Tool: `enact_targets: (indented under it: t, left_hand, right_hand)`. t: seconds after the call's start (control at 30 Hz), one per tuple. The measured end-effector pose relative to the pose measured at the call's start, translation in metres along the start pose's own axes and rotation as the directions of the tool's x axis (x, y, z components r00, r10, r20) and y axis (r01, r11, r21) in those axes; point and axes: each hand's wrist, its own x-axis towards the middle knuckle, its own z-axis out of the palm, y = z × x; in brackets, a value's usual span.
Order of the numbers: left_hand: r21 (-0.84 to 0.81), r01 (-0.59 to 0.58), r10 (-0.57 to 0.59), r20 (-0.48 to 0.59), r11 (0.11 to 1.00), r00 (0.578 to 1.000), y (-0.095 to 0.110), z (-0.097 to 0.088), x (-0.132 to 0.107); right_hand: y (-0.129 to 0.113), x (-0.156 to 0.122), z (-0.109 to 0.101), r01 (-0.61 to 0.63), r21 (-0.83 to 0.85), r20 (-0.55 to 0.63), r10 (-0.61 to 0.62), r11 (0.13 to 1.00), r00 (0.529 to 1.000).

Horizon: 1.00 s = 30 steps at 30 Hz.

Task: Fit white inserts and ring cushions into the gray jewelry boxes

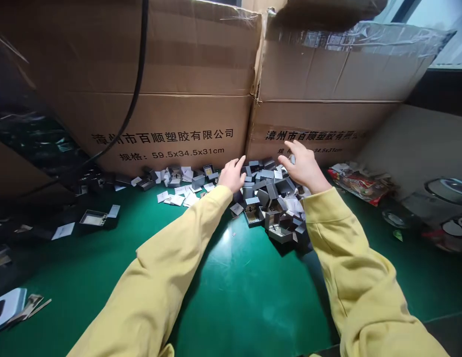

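Observation:
My left hand reaches to the left side of a heap of small dark grey boxes. Its forefinger is stretched out, some fingers are partly hidden, and nothing shows in its grasp. Above the heap's right side is my right hand, its thumb and fingers spread apart and holding nothing. At the front of the heap, an open small box shows a pale inside. White paper slips lie left of my left hand, with more mixed among the boxes.
Two large printed cardboard cartons stand behind the heap on the green tabletop. A black cable hangs at left. Another open small box lies left, a white device front left. A red plastic packet and clear jar are right.

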Motion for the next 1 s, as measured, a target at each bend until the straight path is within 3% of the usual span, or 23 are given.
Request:
enact_targets:
  t: [0.07, 0.13, 0.17, 0.23, 0.3, 0.4, 0.5, 0.6, 0.77, 0.87, 1.0]
  left_hand:
    - [0.068, 0.062, -0.055, -0.098, 0.996, 0.994, -0.036, -0.014, -0.025]
    - [0.119, 0.26, -0.237, -0.182, 0.958, 0.954, -0.072, -0.025, -0.045]
    - [0.127, 0.36, -0.334, -0.188, 0.924, 0.924, -0.087, -0.03, -0.052]
    - [0.146, 0.497, -0.491, -0.076, 0.856, 0.868, -0.109, -0.037, -0.061]
    - [0.142, 0.507, -0.512, -0.002, 0.85, 0.859, -0.118, -0.044, -0.064]
    - [0.105, 0.41, -0.414, 0.021, 0.906, 0.91, -0.114, -0.055, -0.07]
    - [0.031, 0.153, -0.153, 0.01, 0.988, 0.988, -0.1, -0.063, -0.093]
    - [0.034, -0.003, 0.003, -0.009, 0.999, 1.0, -0.087, -0.065, -0.132]
    - [0.125, -0.284, 0.281, 0.042, 0.951, 0.959, -0.077, -0.064, -0.18]
    - [0.087, -0.315, 0.316, 0.004, 0.945, 0.949, -0.075, -0.063, -0.184]
    - [-0.067, -0.268, 0.262, -0.084, 0.961, 0.961, -0.076, -0.062, -0.181]
  right_hand:
    - [-0.04, -0.018, -0.001, 0.119, 0.14, -0.012, -0.119, 0.983, 0.993]
    - [-0.081, -0.044, 0.015, 0.162, 0.303, 0.005, -0.171, 0.939, 0.985]
    - [-0.098, -0.058, 0.029, 0.188, 0.378, 0.069, -0.23, 0.906, 0.971]
    - [-0.122, -0.087, 0.064, 0.191, 0.478, 0.232, -0.333, 0.858, 0.914]
    - [-0.131, -0.11, 0.1, 0.106, 0.49, 0.351, -0.307, 0.865, 0.885]
    - [-0.125, -0.126, 0.137, -0.174, 0.513, 0.457, -0.096, 0.841, 0.884]
    - [-0.116, -0.125, 0.151, -0.345, 0.566, 0.43, 0.088, 0.749, 0.898]
    - [-0.117, -0.119, 0.154, -0.308, 0.648, 0.314, 0.125, 0.697, 0.941]
    - [-0.133, -0.115, 0.159, -0.244, 0.694, 0.33, 0.003, 0.677, 0.944]
    - [-0.134, -0.114, 0.166, -0.282, 0.677, 0.338, 0.052, 0.68, 0.94]
    - [-0.127, -0.113, 0.174, -0.378, 0.655, 0.416, 0.106, 0.654, 0.903]
